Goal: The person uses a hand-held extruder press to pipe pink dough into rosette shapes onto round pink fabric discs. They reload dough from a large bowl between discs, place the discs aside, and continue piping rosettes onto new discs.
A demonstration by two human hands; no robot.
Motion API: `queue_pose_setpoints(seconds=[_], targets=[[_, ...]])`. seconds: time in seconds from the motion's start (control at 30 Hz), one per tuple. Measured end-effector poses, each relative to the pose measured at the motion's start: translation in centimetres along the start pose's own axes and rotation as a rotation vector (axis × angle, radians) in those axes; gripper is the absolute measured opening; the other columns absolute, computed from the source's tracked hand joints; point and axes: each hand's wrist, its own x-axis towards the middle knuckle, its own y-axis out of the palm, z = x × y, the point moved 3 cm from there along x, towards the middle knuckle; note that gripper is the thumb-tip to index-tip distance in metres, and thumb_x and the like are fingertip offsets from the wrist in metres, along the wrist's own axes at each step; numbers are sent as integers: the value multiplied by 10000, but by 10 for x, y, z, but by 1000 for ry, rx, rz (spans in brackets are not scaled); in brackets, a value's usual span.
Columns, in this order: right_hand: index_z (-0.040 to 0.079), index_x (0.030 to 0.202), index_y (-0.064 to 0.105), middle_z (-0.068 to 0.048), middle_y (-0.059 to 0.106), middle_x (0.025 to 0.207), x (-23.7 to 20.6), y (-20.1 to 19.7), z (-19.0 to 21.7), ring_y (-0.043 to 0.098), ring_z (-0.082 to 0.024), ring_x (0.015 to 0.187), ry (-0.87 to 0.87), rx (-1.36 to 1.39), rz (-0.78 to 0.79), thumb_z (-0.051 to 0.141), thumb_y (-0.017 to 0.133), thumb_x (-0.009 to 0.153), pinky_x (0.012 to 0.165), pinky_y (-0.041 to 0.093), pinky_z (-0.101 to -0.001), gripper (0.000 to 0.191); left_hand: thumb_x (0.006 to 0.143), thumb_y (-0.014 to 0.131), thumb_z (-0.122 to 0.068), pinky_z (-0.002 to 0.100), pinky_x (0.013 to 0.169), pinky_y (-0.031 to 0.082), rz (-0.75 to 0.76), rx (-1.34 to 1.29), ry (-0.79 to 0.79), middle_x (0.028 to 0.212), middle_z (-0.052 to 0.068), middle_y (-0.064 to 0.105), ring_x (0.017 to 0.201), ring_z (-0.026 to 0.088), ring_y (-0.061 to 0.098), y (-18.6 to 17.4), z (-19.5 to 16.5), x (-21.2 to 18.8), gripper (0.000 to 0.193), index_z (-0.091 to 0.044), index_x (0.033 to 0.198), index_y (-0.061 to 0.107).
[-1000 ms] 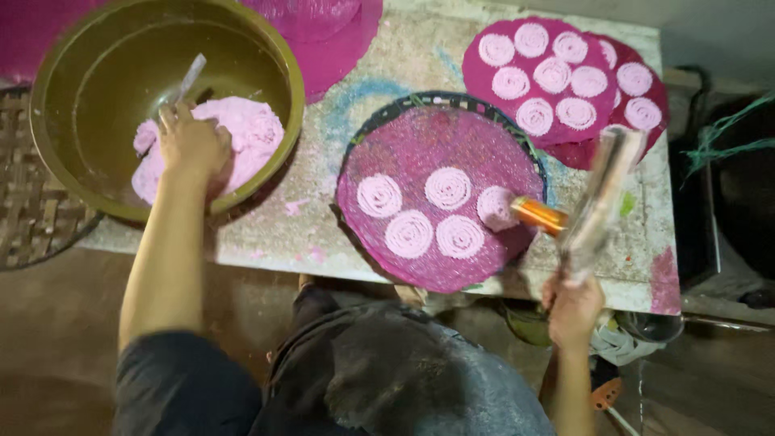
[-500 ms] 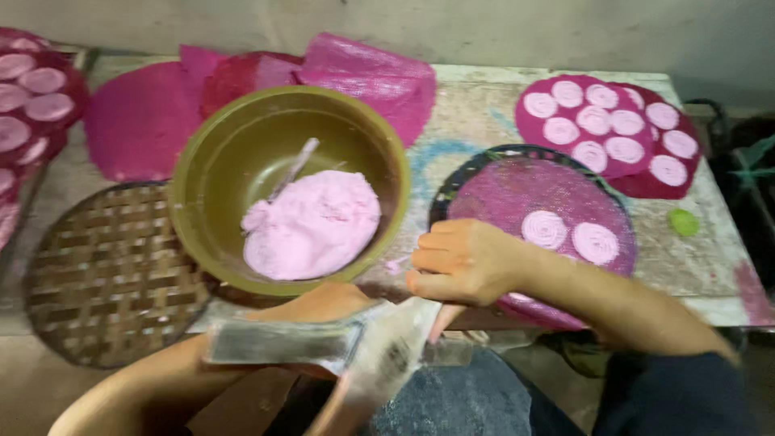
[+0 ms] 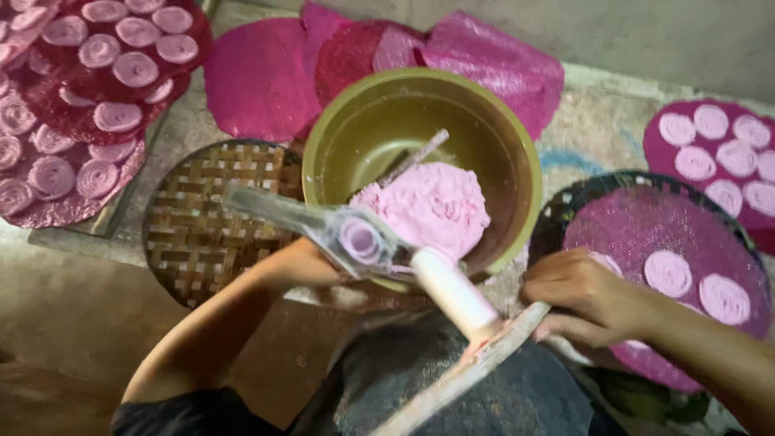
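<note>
I hold a metal hand press point(image 3: 359, 238) over the near rim of an olive-green bowl point(image 3: 420, 101). Its barrel opening shows pink dough inside, and a white plunger point(image 3: 454, 292) hangs on a long lever point(image 3: 464, 373). My left hand point(image 3: 311, 260) is mostly hidden behind the press body and seems to grip it. My right hand point(image 3: 577, 299) curls around the upper end of the lever. A mound of pink dough point(image 3: 428, 206) lies in the bowl with a metal utensil point(image 3: 413, 157) stuck into it.
A round tray point(image 3: 581, 194) at right carries a magenta mesh sheet point(image 3: 638, 230) with pink spirals point(image 3: 667, 273). A woven bamboo tray point(image 3: 202, 222) lies left of the bowl. Sheets full of spirals point(image 3: 81, 105) are stacked far left, and bare magenta sheets point(image 3: 258, 81) lie behind the bowl.
The press has come from the right side, above the tray, to the front of the bowl. My left hand left the dough and now holds the press. The view swung left.
</note>
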Motion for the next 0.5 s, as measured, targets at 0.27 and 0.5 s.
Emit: queue_pose_setpoints(seconds=[0.27, 0.5], targets=[[128, 1224, 697, -52, 667, 982, 70, -68, -60, 656, -244, 902, -218, -1012, -167, 134, 726, 859, 804, 506, -421, 366, 808, 630, -112, 386, 760, 598, 104, -936, -116, 928, 98, 711, 816, 208, 702, 20, 73, 38, 319, -65, 1122, 664], [43, 1485, 459, -119, 477, 1433, 134, -29, -58, 460, -209, 1343, 144, 450, -223, 104, 771, 821, 1138, 370, -378, 736, 828, 686, 1, 304, 823, 555, -617, -458, 314, 1015, 37, 664, 942, 109, 629, -3, 44, 36, 322, -34, 1142, 622]])
